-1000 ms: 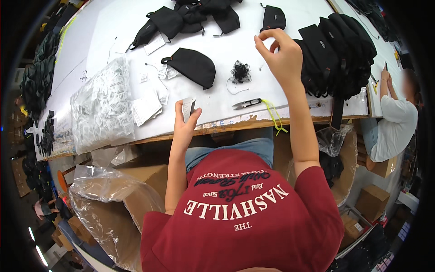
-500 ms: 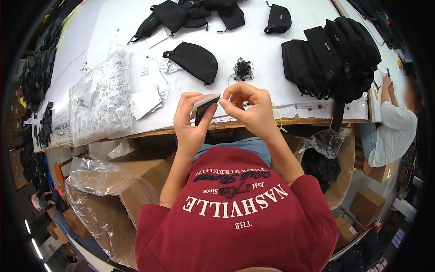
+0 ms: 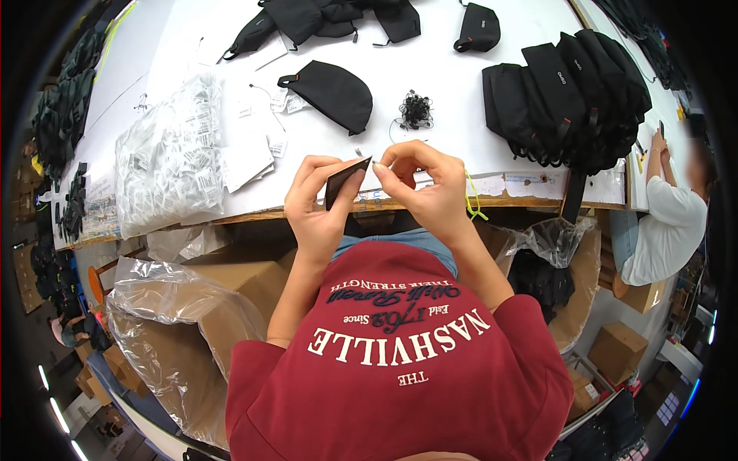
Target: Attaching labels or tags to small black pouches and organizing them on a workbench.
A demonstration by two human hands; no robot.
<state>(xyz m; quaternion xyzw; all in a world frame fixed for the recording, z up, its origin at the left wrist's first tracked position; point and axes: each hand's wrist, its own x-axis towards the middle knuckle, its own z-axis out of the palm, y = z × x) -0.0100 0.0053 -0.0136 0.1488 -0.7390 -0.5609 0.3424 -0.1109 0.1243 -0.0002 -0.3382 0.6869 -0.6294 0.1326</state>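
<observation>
Between the fingers and thumb of my left hand (image 3: 317, 211) is a dark card (image 3: 343, 183), tilted, one corner pointing up and right. My right hand (image 3: 427, 188) is closed in a pinch beside that corner. A tiny pale bit shows at its fingertips, too small to name. On the white table beyond my hands lies a black zip pouch (image 3: 334, 96) with a loop at one end. Right of the pouch sits a tangle of thin black strings (image 3: 415, 112).
At left, a clear plastic bag (image 3: 165, 157) full of white labels lies beside loose white cards (image 3: 247, 167). Black pouches (image 3: 569, 104) stand stacked at right; more lie at the back. Plastic-lined cartons (image 3: 173, 330) stand below the table edge. Another person (image 3: 665, 223) works at far right.
The card in my left hand has turned, so its pale side no longer shows and its dark face does. My right hand stays pinched by its corner.
</observation>
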